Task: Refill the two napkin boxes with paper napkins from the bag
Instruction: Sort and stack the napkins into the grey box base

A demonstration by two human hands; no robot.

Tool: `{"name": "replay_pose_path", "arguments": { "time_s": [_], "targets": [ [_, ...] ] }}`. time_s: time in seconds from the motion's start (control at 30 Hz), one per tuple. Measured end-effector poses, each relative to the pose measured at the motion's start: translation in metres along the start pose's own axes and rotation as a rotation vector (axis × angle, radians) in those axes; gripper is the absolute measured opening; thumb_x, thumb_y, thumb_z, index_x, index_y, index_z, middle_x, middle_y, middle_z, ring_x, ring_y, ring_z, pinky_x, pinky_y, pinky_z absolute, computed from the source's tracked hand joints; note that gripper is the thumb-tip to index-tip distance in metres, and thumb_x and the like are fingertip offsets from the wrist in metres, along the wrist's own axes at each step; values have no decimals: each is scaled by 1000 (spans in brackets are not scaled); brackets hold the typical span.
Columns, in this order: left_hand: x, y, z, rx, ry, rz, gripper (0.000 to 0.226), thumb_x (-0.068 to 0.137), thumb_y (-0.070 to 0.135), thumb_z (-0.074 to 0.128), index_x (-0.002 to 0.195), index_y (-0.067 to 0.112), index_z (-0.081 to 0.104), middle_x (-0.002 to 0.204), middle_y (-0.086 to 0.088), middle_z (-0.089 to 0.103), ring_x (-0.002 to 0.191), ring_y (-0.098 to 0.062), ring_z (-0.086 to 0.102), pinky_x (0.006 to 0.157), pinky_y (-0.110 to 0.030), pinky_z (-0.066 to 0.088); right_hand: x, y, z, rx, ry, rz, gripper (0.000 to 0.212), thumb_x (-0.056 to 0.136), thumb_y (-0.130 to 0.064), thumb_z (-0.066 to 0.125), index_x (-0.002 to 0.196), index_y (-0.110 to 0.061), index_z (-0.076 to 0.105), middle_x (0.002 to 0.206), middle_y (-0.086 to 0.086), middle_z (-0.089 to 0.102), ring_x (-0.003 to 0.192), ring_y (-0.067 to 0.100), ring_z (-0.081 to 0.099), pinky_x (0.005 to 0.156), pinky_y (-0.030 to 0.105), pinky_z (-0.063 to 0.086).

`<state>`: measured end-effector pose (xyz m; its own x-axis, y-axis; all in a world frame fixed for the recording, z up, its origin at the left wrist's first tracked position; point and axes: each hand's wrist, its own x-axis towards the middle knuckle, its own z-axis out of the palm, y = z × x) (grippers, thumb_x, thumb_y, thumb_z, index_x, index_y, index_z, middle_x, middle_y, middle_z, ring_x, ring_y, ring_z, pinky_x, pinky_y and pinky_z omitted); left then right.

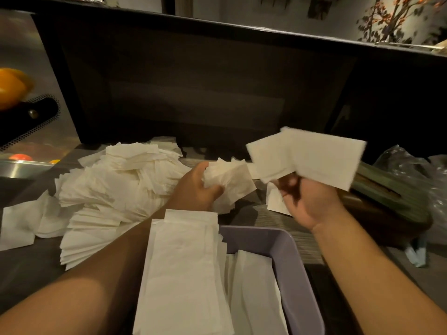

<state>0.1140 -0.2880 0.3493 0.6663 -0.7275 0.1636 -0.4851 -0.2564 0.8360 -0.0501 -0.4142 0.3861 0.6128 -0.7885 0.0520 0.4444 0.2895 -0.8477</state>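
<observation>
A big loose heap of white paper napkins (116,187) covers the left of the counter. My left hand (196,189) grips a small bunch of napkins (232,180) at the heap's right edge. My right hand (307,201) pinches a fanned sheaf of napkins (312,158) held up above the counter. Close to me stands a lilac plastic napkin box (290,259) with folded napkins (183,274) stacked in it, rising over its left side. A dark wooden napkin box (387,204) with a green slotted top lies to the right, behind my right hand.
A crumpled clear plastic bag (416,170) lies at the far right. A tall dark counter wall (193,93) closes off the back. On the left are a steel tray (17,165) and an orange object (12,88). A pale blue item (416,255) lies beside the wooden box.
</observation>
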Motion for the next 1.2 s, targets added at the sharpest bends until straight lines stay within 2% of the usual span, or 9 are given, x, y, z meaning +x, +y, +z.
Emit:
{"name": "replay_pose_path", "arguments": {
  "time_s": [0.23,0.33,0.43,0.57,0.7,0.8,0.9,1.07,1.2],
  "targets": [
    [5,-1,-3,-72,-50,-1,49,95,30,60,139,22,41,120,13,45,101,-3,44,88,-20,35,11,45,4,-727,125,106,12,101,-19,61,108,-11,67,85,3,69,60,14,64,50,21,52],
    [4,-1,-3,-94,-55,7,42,97,27,58,136,24,42,112,17,43,88,2,45,79,-13,35,8,50,3,-1037,11,-73,28,99,-21,64,127,-18,62,108,-2,68,82,9,66,60,17,52],
    [5,-1,-1,-90,-68,-25,46,98,30,55,140,25,39,117,16,45,103,-5,47,90,-26,38,4,51,7,-1243,98,-147,36,103,-41,54,137,-31,54,126,-8,59,105,10,57,75,21,45],
    [5,0,1,-162,-141,-12,46,96,45,50,136,24,43,124,7,53,114,-17,54,88,-27,42,2,49,14,-1227,120,-130,42,105,-38,50,146,-27,48,138,0,57,117,17,54,86,27,41],
    [2,4,2,-9,-137,43,75,78,42,77,139,28,36,119,15,45,108,-6,48,89,-22,47,4,53,12,-1124,69,-72,40,106,-40,47,143,-26,49,136,-3,58,117,12,54,91,29,42],
    [1,-3,0,37,-60,282,76,75,18,83,138,25,41,113,23,46,99,12,51,82,-4,47,3,51,8,-1074,10,-91,23,104,-35,53,127,-32,53,115,-13,61,106,6,60,76,17,45],
    [3,-8,-6,46,-55,416,68,76,15,83,134,21,48,113,17,53,99,10,54,85,3,40,4,41,-2,-1044,-83,-180,49,97,-21,64,135,-42,42,131,-14,52,109,3,55,73,14,51],
    [2,-10,-5,55,-136,322,79,70,36,86,136,30,43,121,16,51,103,0,53,86,-15,51,6,39,-2,-929,-224,-26,69,95,-8,66,142,-48,34,145,-13,43,119,7,50,63,11,54],
    [6,-10,-5,24,-87,357,76,71,20,87,133,30,43,114,21,47,96,15,50,73,3,42,5,43,-1,-1063,-358,-35,65,91,-10,70,133,-47,38,132,-13,48,111,6,55,64,6,50]
  ]
}}
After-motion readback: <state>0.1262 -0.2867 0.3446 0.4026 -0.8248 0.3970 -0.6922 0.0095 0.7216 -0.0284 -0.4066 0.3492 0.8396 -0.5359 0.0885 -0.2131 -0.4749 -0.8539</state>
